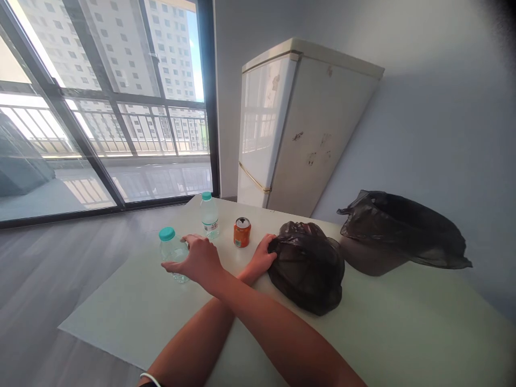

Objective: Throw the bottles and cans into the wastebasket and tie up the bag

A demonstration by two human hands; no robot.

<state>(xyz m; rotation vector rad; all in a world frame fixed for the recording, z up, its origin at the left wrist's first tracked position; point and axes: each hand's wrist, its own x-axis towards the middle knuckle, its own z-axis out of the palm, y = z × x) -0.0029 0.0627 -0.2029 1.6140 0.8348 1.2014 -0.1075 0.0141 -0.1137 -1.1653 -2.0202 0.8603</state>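
Note:
My forearms are crossed, the right over the left. At the left, my right hand [197, 260] curves in a C beside a clear plastic bottle [173, 247] with a teal cap. Its thumb stretches across the bottle's near side and its fingers are spread at the right edge; firm contact cannot be made out. My left hand [261, 258] grips the left edge of a black plastic bag [308, 269], which bulges on the table. Between the hands stands an orange drink can [242, 234]. A second clear bottle [210, 220], teal-capped and labelled, stands upright behind.
Another black bag [395, 226] lines a round container at the right of the pale table [121, 317]. Beyond the table stands a worn white refrigerator [306, 129] against the wall. A sliding glass door [133, 123] is at the left, with a balcony outside.

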